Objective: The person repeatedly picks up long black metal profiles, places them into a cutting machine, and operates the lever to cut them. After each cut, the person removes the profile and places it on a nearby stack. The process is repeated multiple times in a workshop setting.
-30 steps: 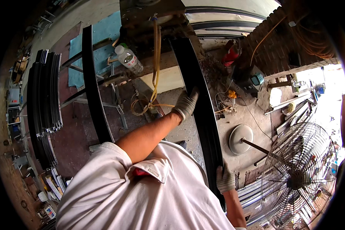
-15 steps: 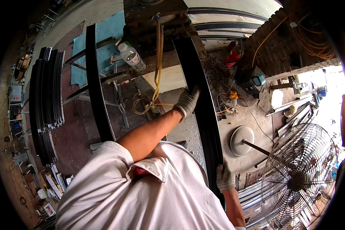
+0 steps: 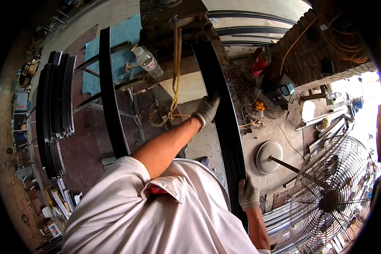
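Observation:
A long black metal profile (image 3: 222,111) runs from a dark machine bench (image 3: 156,19) at the far side down along my right side. My left hand (image 3: 206,112), in a knitted glove, grips the profile's left edge about midway along, thumb lying on its top. Lower down, my gloved right hand (image 3: 249,196) holds the opposite edge of the same piece; some of its fingers are hidden. Left of my arm, another black profile (image 3: 108,84) rests across a metal stand. Yellow hoses (image 3: 177,67) hang from the bench beside a clear plastic bottle (image 3: 149,62).
Several black profiles (image 3: 55,97) lie stacked at the left. A large wire-cage fan (image 3: 330,199) stands close at the lower right, near a round base (image 3: 269,156). Beyond are a red fire extinguisher (image 3: 259,63), a brick wall (image 3: 313,46) and loose cables.
Both hands keep their hold on the profile, which has hardly moved. The view has shifted slightly, so the surroundings sit a little further right.

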Action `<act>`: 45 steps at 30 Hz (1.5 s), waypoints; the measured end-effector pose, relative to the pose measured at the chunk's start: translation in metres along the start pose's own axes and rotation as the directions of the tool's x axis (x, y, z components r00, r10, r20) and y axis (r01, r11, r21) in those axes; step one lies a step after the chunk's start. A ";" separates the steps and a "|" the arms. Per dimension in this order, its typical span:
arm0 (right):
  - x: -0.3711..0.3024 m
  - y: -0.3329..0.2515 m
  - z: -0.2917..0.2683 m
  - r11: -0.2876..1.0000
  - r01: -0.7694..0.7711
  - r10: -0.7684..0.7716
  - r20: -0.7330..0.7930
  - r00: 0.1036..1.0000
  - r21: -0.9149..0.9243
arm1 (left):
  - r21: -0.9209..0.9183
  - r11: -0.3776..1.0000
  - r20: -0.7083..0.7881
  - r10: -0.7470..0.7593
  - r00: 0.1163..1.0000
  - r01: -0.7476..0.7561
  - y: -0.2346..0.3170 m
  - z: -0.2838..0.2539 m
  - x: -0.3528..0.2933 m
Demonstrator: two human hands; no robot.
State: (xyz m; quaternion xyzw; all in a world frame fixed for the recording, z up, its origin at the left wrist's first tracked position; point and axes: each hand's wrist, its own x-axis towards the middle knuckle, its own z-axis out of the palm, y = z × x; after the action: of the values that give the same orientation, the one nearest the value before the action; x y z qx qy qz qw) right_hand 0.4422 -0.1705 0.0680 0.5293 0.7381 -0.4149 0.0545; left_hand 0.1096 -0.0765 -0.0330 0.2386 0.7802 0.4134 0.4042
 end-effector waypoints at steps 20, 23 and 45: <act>-0.011 -0.021 -0.015 0.998 0.062 -0.062 -0.013 0.998 0.012 | 0.145 0.989 -0.034 -0.002 0.999 0.007 0.028 -0.020 0.032; -0.011 -0.018 -0.015 0.997 0.071 -0.071 -0.005 0.997 0.023 | 0.204 0.979 -0.022 -0.023 0.999 0.027 0.040 -0.026 0.041; -0.009 -0.019 -0.023 0.997 0.042 -0.045 0.045 0.998 0.067 | 0.067 0.996 -0.072 -0.046 0.996 0.051 0.049 -0.036 0.079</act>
State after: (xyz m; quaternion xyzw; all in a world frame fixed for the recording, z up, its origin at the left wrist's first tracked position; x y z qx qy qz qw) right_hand 0.4386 -0.1635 0.0978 0.5048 0.7339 -0.4523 0.0451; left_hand 0.0374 -0.0104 -0.0144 0.2186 0.8132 0.3845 0.3782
